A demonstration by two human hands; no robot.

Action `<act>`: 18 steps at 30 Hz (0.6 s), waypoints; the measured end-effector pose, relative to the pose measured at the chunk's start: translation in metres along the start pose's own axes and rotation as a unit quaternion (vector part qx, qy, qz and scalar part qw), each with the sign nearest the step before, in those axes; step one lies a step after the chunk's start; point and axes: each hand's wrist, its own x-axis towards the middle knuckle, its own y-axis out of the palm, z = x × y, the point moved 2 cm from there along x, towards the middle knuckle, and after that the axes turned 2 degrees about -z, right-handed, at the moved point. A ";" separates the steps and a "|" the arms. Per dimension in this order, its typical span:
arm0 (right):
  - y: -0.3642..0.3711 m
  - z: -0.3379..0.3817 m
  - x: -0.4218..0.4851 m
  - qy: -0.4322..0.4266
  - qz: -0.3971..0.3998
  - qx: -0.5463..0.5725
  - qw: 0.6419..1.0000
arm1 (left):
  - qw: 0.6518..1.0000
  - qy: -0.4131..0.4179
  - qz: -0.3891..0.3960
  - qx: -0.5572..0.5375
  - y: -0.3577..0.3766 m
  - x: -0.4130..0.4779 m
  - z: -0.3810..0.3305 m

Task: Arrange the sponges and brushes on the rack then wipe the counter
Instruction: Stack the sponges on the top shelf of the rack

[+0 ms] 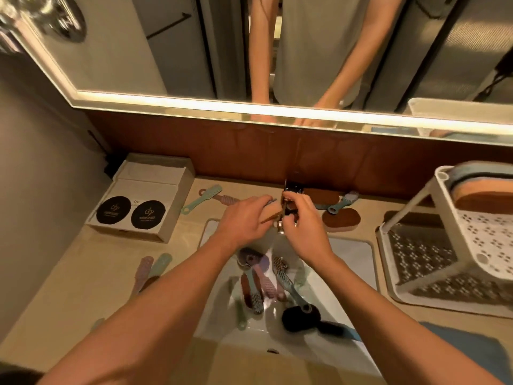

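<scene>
My left hand (pixel 247 220) grips a brown sponge (pixel 270 211) under the chrome tap (pixel 288 209). My right hand (pixel 302 223) holds the tap's handle. Water runs into the white sink (pixel 349 254), where several brushes (pixel 266 282) and a black brush (pixel 299 319) lie. More brushes lie on the counter behind the sink (pixel 205 197), at the back right (pixel 342 202) and at the left (pixel 151 269). A brown sponge (pixel 342 219) lies right of the tap. The white two-tier rack (pixel 433 240) stands at the right, with stacked sponges (pixel 483 190) on its top shelf.
A white box (pixel 141 201) with two black round pads sits at the back left of the beige counter (pixel 83 279). A blue cloth (pixel 469 345) lies at the front right. A mirror (pixel 277 51) and wooden backsplash stand behind.
</scene>
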 end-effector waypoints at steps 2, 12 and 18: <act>-0.020 -0.011 -0.004 -0.002 -0.015 -0.006 1.000 | 1.000 0.013 -0.013 0.000 0.000 0.002 -0.026; -0.088 -0.082 -0.020 0.019 -0.022 -0.069 0.997 | 0.998 0.036 0.042 0.040 0.049 0.019 -0.128; -0.091 -0.120 -0.026 0.062 -0.004 -0.089 0.994 | 0.997 0.009 0.067 0.046 0.089 0.028 -0.150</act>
